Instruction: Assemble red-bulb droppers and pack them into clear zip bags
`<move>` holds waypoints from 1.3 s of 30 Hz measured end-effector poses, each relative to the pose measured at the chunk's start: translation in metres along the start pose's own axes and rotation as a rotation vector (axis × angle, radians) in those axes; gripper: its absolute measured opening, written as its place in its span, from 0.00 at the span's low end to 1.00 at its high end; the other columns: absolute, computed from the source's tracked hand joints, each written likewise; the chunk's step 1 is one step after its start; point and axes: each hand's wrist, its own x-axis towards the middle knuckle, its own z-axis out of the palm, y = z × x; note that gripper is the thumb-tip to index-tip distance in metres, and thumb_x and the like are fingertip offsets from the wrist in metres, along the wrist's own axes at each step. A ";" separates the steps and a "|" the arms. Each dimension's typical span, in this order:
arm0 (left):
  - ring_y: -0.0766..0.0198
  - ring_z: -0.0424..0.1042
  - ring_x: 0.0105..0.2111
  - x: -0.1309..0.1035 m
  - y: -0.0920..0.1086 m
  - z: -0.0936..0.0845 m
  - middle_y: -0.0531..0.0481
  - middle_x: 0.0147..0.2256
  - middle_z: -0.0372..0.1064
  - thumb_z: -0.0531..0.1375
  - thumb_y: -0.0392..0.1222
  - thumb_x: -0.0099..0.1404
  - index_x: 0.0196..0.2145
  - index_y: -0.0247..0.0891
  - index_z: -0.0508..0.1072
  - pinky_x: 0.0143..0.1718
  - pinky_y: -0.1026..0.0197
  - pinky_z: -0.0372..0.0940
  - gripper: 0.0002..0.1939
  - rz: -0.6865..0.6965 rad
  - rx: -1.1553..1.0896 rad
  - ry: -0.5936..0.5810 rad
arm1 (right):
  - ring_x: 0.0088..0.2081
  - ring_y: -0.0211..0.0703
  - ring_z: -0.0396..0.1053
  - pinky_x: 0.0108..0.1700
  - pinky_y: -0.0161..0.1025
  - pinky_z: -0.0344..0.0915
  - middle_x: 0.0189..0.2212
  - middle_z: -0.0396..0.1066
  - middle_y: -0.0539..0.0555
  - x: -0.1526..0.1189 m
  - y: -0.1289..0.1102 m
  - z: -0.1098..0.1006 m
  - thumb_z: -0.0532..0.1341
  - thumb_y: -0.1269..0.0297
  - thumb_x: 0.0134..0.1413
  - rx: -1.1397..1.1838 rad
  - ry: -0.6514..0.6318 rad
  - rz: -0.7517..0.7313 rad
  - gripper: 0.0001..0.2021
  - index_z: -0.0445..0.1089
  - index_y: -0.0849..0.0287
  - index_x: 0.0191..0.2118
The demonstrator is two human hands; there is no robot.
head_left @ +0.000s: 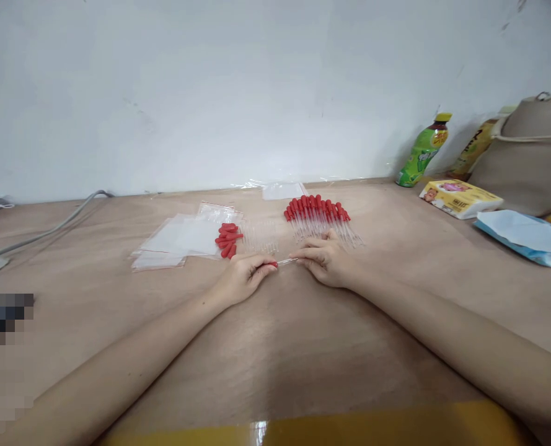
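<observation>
My left hand (245,277) pinches a red rubber bulb (274,264) at mid-table. A thin clear tube (287,261) reaches from that bulb to my right hand (326,260), whose fingers are closed on its other end. Just behind my left hand is a small pile of loose red bulbs (227,239). Several clear tubes (261,235) lie in a row to the right of the pile. Behind my right hand, tubes fitted with red bulbs (316,207) are fanned out, bulbs toward the wall.
Clear plastic bags (177,237) lie left of the loose bulbs. A grey cable (66,222) runs at the left. At the right are a green bottle (421,152), a yellow tissue pack (461,198), a blue-white packet (526,235) and a beige bag (526,161).
</observation>
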 end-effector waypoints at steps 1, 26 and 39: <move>0.65 0.71 0.31 0.000 0.001 0.000 0.50 0.33 0.73 0.52 0.41 0.65 0.36 0.39 0.73 0.33 0.64 0.65 0.10 0.001 -0.002 -0.016 | 0.29 0.35 0.64 0.40 0.40 0.47 0.32 0.71 0.52 0.000 0.000 -0.001 0.52 0.63 0.58 -0.017 -0.004 -0.014 0.12 0.73 0.53 0.40; 0.66 0.72 0.30 0.000 -0.008 0.004 0.50 0.32 0.74 0.59 0.42 0.60 0.35 0.37 0.73 0.32 0.65 0.65 0.07 0.055 0.084 0.126 | 0.26 0.34 0.61 0.38 0.38 0.46 0.24 0.70 0.47 0.007 -0.008 -0.005 0.49 0.64 0.60 0.051 -0.159 0.097 0.13 0.67 0.59 0.29; 0.64 0.71 0.29 0.002 -0.013 0.003 0.51 0.30 0.74 0.61 0.44 0.57 0.33 0.39 0.75 0.33 0.61 0.64 0.08 0.111 0.102 0.210 | 0.34 0.38 0.63 0.46 0.43 0.46 0.28 0.71 0.49 0.002 -0.007 0.000 0.52 0.66 0.58 -0.356 0.230 -0.202 0.09 0.70 0.56 0.33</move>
